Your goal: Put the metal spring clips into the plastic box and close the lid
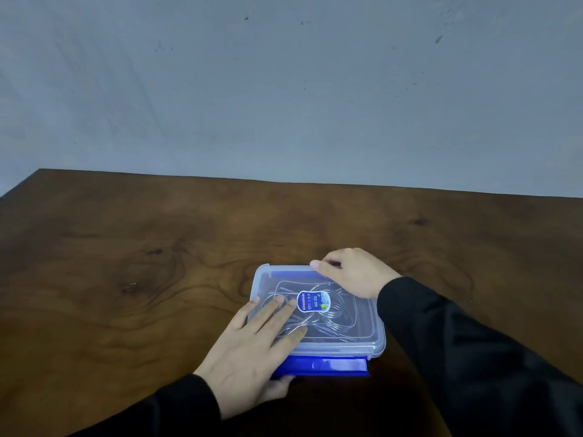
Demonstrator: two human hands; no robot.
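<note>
A clear plastic box (362, 323) sits on the wooden table with its see-through lid (271, 279) laid on top. Metal spring clips (337, 313) show through the lid, around an oval sticker (313, 301). A blue latch flap (328, 365) sticks out flat along the near edge. A second blue latch (293, 274) runs along the far edge. My left hand (252, 345) lies flat on the lid's near left part, fingers spread, thumb under the near latch. My right hand (353, 272) rests on the far right corner, fingertips curled over the far latch.
The brown wooden table (126, 263) stretches wide to the left, right and beyond the box. Its far edge meets a grey wall (284, 89). Black sleeves cover both forearms at the bottom of the view.
</note>
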